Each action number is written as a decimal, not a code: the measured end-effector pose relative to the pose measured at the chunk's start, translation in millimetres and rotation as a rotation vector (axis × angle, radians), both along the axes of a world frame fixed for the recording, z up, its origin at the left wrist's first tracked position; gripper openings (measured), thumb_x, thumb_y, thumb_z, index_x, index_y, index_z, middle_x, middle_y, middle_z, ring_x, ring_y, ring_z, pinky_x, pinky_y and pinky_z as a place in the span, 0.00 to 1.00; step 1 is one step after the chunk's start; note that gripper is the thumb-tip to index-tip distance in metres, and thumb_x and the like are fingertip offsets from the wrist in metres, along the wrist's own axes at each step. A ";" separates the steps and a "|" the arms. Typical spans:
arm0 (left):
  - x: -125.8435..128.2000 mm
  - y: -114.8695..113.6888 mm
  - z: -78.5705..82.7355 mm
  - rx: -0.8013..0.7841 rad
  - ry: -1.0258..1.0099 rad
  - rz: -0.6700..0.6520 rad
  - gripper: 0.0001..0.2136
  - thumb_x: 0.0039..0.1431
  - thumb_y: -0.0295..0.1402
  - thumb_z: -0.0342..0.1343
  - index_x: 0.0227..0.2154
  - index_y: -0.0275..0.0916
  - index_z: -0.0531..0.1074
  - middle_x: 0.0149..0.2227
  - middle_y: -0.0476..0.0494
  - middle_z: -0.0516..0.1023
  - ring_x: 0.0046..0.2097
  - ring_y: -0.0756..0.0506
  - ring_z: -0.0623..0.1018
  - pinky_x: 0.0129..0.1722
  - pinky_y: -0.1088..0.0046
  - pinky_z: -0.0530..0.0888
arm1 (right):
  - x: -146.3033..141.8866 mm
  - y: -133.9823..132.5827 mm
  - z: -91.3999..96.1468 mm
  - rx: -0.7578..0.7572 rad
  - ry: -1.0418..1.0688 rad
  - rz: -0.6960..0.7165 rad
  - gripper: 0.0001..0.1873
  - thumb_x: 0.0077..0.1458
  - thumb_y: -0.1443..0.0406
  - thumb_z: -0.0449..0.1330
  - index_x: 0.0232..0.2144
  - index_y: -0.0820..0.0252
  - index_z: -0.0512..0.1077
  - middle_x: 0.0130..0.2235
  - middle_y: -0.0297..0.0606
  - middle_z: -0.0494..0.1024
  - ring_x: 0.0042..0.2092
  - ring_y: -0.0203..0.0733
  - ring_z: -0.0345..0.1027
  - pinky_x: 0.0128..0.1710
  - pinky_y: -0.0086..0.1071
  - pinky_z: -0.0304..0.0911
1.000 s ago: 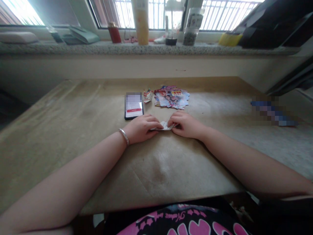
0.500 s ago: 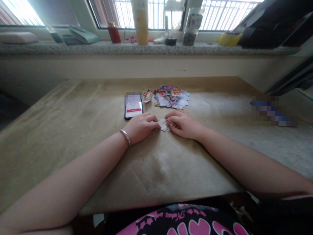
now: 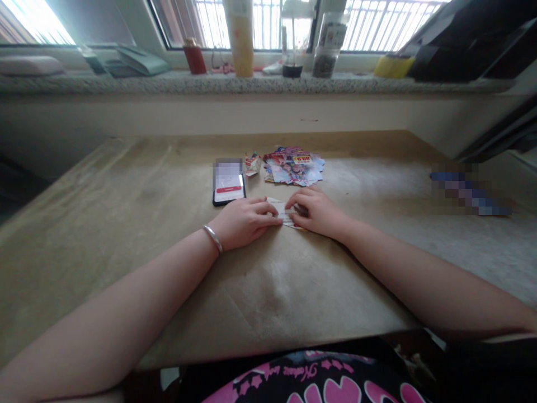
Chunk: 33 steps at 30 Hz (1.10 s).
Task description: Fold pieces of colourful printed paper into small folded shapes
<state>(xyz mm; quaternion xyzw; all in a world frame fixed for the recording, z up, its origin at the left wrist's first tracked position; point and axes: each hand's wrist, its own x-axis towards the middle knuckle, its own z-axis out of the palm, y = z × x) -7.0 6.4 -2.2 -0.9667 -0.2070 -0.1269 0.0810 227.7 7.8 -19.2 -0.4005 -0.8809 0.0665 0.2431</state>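
A small folded piece of printed paper (image 3: 284, 213) lies on the brown board (image 3: 168, 212) between my two hands. My left hand (image 3: 243, 221), with a silver bangle on the wrist, has its fingers curled and pinches the paper's left side. My right hand (image 3: 318, 211) pinches the paper's right side with bent fingers. Both hands rest on the board. Much of the paper is hidden under my fingers.
A phone (image 3: 229, 185) with a lit screen lies just beyond my left hand. A pile of colourful paper pieces (image 3: 294, 166) and a small scrap (image 3: 253, 163) sit behind my hands. Bottles and jars (image 3: 241, 39) stand on the window ledge (image 3: 251, 84).
The paper has been turned and folded between my fingers, and both hands shifted slightly on it. The rest has not moved.
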 end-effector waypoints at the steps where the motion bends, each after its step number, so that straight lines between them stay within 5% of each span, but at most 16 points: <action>1: -0.5 0.2 -0.6 0.003 -0.008 0.016 0.14 0.63 0.31 0.47 0.45 0.49 0.74 0.45 0.46 0.76 0.44 0.46 0.74 0.41 0.70 0.71 | 0.2 0.6 -0.1 -0.003 0.004 -0.020 0.09 0.50 0.65 0.60 0.36 0.58 0.74 0.38 0.41 0.75 0.43 0.46 0.65 0.46 0.40 0.59; 7: -1.1 -0.6 -1.5 -0.008 -0.026 0.157 0.14 0.60 0.28 0.48 0.44 0.49 0.76 0.43 0.48 0.78 0.40 0.47 0.76 0.37 0.71 0.72 | 0.6 4.9 -1.2 -0.086 0.085 -0.104 0.09 0.49 0.66 0.61 0.36 0.60 0.74 0.30 0.37 0.75 0.35 0.41 0.65 0.39 0.35 0.60; 13: 0.6 -2.5 1.2 -0.063 -0.044 0.225 0.14 0.59 0.28 0.49 0.42 0.45 0.77 0.43 0.48 0.79 0.40 0.45 0.76 0.39 0.69 0.73 | 2.1 7.9 -5.7 -0.022 0.040 -0.204 0.12 0.48 0.59 0.63 0.35 0.58 0.74 0.36 0.41 0.75 0.42 0.48 0.65 0.47 0.43 0.58; 21: 7.9 -10.2 2.0 -0.116 -0.134 0.298 0.11 0.59 0.30 0.49 0.37 0.39 0.77 0.40 0.45 0.80 0.40 0.45 0.77 0.41 0.68 0.73 | 0.7 6.2 -7.6 -0.058 -0.004 -0.137 0.20 0.48 0.55 0.63 0.41 0.60 0.71 0.47 0.47 0.71 0.52 0.53 0.61 0.54 0.47 0.55; 33: 12.0 -7.8 -3.0 -0.240 -0.270 0.467 0.09 0.57 0.36 0.54 0.38 0.38 0.71 0.37 0.44 0.78 0.38 0.44 0.76 0.37 0.68 0.72 | -0.2 13.5 -10.1 -0.084 0.134 0.008 0.16 0.45 0.61 0.65 0.37 0.58 0.69 0.43 0.43 0.75 0.49 0.49 0.65 0.52 0.46 0.57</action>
